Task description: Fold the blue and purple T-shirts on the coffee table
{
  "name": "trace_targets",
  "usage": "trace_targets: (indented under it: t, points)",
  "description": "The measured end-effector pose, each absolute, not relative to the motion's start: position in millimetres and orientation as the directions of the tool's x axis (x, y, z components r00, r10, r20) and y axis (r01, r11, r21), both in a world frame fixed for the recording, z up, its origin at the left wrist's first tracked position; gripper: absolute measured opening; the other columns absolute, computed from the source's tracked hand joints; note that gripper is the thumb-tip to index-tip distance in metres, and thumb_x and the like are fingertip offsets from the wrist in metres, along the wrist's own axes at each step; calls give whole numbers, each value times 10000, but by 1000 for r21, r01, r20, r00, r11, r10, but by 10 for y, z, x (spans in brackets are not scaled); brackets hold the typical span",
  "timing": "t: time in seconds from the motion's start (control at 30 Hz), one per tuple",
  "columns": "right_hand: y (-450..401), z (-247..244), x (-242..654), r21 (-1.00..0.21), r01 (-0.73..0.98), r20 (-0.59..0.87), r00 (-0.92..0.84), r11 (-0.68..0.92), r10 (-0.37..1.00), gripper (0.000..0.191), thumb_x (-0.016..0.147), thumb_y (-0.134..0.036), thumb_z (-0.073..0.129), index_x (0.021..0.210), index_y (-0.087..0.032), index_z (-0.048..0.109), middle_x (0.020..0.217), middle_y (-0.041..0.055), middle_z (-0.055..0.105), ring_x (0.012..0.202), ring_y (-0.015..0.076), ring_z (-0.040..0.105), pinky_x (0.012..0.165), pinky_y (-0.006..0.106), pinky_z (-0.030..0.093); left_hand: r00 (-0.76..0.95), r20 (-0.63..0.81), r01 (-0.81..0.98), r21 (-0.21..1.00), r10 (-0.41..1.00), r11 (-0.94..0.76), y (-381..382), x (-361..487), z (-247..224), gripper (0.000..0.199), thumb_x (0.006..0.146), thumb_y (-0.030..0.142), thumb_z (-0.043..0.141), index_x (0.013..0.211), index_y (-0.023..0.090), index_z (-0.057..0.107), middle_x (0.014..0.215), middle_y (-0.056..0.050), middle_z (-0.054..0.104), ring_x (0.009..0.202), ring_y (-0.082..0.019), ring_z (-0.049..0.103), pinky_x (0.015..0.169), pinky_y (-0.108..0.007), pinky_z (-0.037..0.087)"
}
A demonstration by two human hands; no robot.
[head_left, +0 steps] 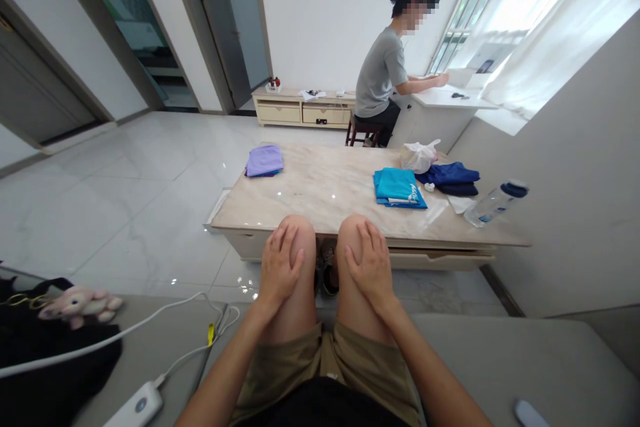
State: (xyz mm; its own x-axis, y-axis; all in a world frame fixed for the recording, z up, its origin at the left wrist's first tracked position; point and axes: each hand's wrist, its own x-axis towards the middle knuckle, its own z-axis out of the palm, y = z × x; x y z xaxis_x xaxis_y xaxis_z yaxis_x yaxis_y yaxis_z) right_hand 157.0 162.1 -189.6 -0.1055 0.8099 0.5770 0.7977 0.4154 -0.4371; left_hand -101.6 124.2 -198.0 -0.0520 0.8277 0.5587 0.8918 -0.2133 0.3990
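Head view: the left hand (283,263) lies palm down on the left knee (304,232), its fingers loosely spread; the right hand (370,260) rests likewise on the right knee (349,232). Both palms are hidden. The 2 knees cover part of the near edge of the marble-topped table (320,177), and the shoes (329,279) between them show only in part.

On the table, the folded turquoise cloth (395,183) lies beyond the right hand, its white print hard to read. The folded purple cloth (265,159) lies near the far left corner, mostly covering darker layers. A white plastic bag (421,156) hides its contents and overlaps the navy cloth (453,173); a clear bottle (493,205) stands nearer the right end.

A white device (137,407), its cable (145,320) and black fabric (60,373) are cut off by the frame. Across the table a co-worker (377,73) sits at a white desk (445,99); what they hold is unclear.
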Motion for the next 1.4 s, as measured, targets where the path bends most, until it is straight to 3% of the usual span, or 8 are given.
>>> trace_targets:
  t: [0.83,1.4]
  points:
    - [1602,-1920,1699,-492,775,563,-65,397,824,676,1082,-421,565,1718,-212,468,1750,203,490,1630,404,448,1329,680,408,-35,553,884,405,832,-232,1173,-1014,-2010,630,1146,392,512,1754,248,431,1793,-156,472,1663,-336,436,1355,-588,414]
    - [1611,-1943,1750,-437,800,599,-82,411,796,643,1099,-408,582,1693,-181,489,1739,201,501,1604,375,461,1311,633,433,-36,597,880,399,801,-258,1174,-1050,-2040,647,1147,383,524,1774,269,409,1802,-141,464,1662,-335,444,1371,-567,396]
